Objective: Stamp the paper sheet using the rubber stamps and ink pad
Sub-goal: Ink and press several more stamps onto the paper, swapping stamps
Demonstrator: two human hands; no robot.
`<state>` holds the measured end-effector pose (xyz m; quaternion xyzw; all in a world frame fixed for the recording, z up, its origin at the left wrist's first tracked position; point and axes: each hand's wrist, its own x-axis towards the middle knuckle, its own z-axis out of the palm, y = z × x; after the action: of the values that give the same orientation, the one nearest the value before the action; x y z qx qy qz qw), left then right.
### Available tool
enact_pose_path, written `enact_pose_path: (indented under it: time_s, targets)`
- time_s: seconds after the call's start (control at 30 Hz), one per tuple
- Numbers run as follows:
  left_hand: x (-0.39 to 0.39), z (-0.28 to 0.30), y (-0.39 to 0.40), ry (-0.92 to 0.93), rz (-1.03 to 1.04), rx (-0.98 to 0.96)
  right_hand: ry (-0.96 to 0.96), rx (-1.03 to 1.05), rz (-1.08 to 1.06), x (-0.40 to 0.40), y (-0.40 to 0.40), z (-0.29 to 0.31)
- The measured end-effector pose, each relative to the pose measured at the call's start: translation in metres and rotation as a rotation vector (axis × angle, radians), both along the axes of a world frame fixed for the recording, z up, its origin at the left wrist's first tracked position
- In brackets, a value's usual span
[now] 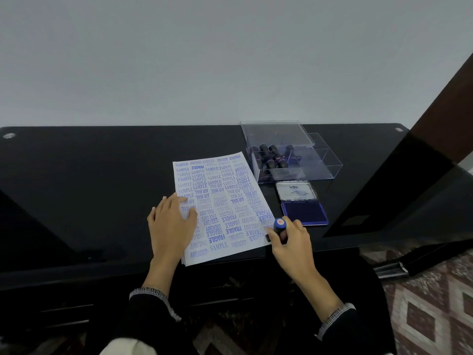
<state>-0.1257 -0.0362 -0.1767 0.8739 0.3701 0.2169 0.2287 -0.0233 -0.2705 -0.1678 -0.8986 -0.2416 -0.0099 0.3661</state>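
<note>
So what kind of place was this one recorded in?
Probably a room in a home, not a workshop: a glossy black desk stands against a plain pale wall, and a red-and-cream patterned floor covering, perhaps a rug, shows at the right.

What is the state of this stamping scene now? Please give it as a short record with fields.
surface: black table
paper sheet: lies flat, nearly covered with blue stamp prints
left hand: rests flat on the sheet's left part
right hand: grips a rubber stamp with a blue cap, at the sheet's lower right edge
ink pad: open, lid raised behind it, right of the sheet
clear box: open, behind the ink pad, holds more dark stamps
</note>
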Motion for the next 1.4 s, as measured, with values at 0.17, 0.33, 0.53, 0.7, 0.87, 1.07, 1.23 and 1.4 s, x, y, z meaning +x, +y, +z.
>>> enact_pose_path:
  time_s: [0.17,0.33,0.53,0.7,0.87,1.07,1.23,1.4]
  targets:
    - [0.0,0.004,-0.001,-0.017,0.009,-0.007,0.266,0.521,-0.205,0.02,-0.003,0.031]
    - [0.0,0.001,0.0,-0.017,0.01,0.006,0.453,0.733,-0.276,0.036,-0.008,0.048]
    - [0.001,-0.001,0.001,-0.018,-0.005,0.019,0.486,0.74,-0.267,0.029,-0.01,0.045]
    - [0.004,-0.002,-0.006,0.135,-0.03,0.122,0.486,0.767,-0.231,0.022,-0.003,0.043]
    - [0.029,0.022,-0.019,0.347,-0.058,0.187,0.392,0.479,-0.033,0.013,0.012,0.043]
    - [0.077,0.041,-0.045,0.003,-0.26,0.13,0.234,0.353,-0.05,0.036,0.009,0.046]
    - [0.101,0.031,-0.051,-0.01,-0.491,0.037,0.093,0.414,-0.135,0.077,-0.001,0.062]
    - [0.105,0.015,-0.052,0.043,-0.474,0.057,0.003,0.472,-0.175,0.13,0.001,0.069]
